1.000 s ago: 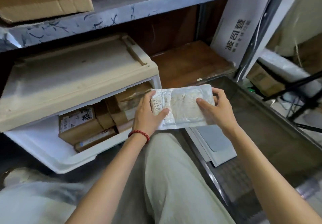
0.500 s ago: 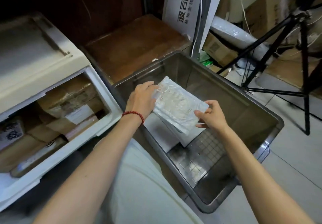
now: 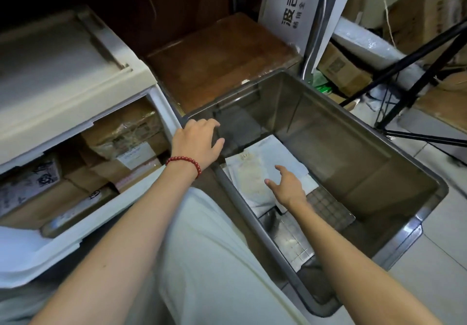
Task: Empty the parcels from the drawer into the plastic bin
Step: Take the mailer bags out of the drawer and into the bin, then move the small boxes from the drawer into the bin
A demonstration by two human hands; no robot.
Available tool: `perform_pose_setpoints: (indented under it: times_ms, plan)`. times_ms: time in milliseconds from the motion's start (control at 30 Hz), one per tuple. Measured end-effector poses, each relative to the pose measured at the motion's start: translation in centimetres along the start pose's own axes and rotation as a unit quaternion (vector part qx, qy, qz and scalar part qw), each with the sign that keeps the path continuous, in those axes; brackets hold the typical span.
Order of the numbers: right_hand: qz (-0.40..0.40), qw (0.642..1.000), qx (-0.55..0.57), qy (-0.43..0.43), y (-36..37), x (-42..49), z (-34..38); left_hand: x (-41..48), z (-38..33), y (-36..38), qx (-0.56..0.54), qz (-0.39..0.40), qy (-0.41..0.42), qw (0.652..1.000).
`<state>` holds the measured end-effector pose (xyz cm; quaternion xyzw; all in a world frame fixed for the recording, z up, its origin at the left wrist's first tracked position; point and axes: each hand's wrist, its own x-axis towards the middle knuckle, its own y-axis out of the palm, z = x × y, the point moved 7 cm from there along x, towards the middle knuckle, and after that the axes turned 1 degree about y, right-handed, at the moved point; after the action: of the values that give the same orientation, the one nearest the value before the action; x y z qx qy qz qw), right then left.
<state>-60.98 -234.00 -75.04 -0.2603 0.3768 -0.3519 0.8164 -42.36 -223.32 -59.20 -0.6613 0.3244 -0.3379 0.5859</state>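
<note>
The white drawer at the left stands pulled out and holds several brown cardboard parcels. At the right, a dark see-through plastic bin stands on the floor. White padded parcels lie flat on its bottom near the left wall. My left hand, with a red bead bracelet on its wrist, hovers over the bin's near-left rim, fingers apart and holding nothing. My right hand is inside the bin just above the white parcels, fingers spread and empty.
A brown wooden shelf board lies behind the bin. A white sign with black characters leans at the back. Black tripod legs and cardboard boxes crowd the right. My light trouser leg fills the foreground.
Both hands carried the white padded parcel from the drawer over into the bin and let it go; it now lies on the bin's bottom and both hands are empty.
</note>
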Motion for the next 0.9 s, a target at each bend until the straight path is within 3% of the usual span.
perform_pose_setpoints:
  times_ms: [167,500,900]
  plan:
    - [-0.037,0.994,-0.074,-0.075,-1.5,-0.7,2.8,-2.3,3.0,-0.8,-0.063,-0.002,-0.049,0.997]
    - [-0.08,0.963,-0.121,-0.229,-2.7,-5.2,12.8,-9.9,9.8,-2.6,-0.007,-0.016,-0.135,0.991]
    - [-0.018,0.872,-0.189,-0.452,6.6,-16.3,29.2,-20.5,21.5,-8.1,0.05,-0.033,-0.271,0.961]
